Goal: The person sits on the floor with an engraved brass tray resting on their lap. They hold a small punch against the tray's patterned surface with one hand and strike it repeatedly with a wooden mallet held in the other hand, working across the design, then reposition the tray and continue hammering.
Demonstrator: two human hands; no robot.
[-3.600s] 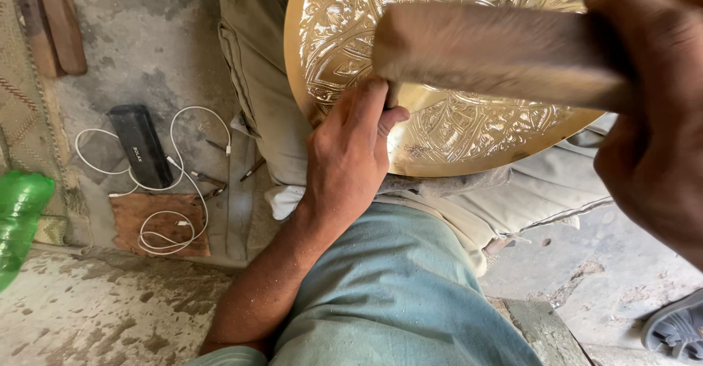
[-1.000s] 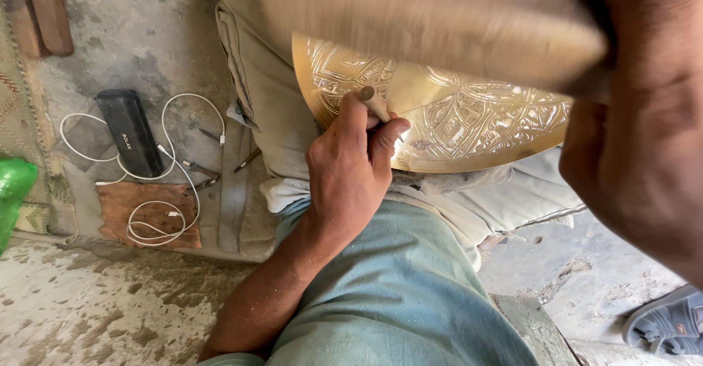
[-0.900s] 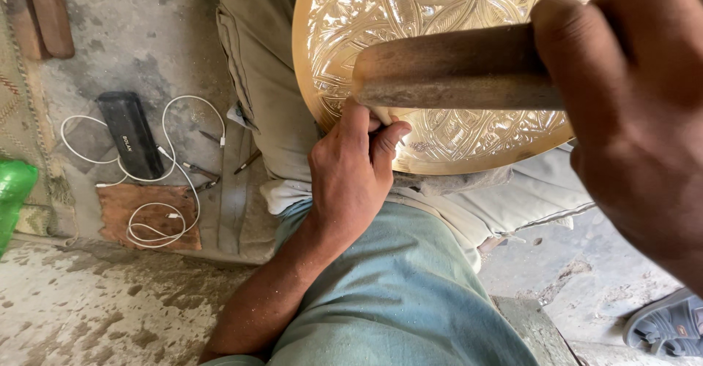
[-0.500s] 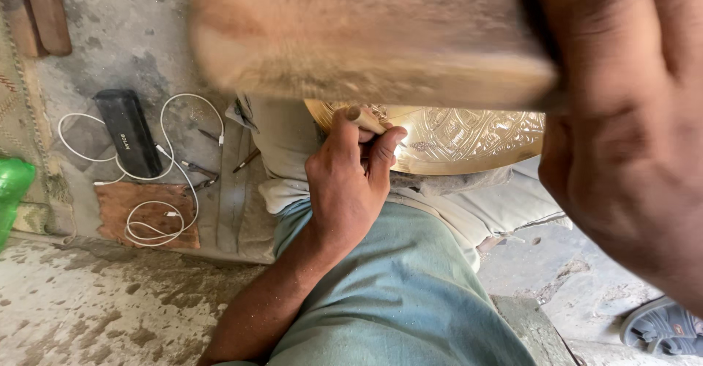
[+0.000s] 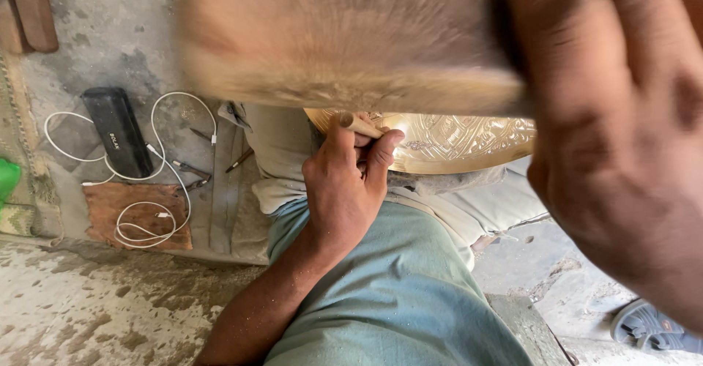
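Left fingers (image 5: 381, 143) pinched shut around a thin wooden-handled punch (image 5: 356, 124), tip hidden against the engraved brass tray (image 5: 469, 143). Right hand (image 5: 622, 139) clenched on a wooden mallet (image 5: 344, 44), now blurred and swung nearer the lens than 0.5 s ago: probably mid-blow. Mallet's long axis level, head pointing left; punch slanting up-left. Tray propped on the lap.
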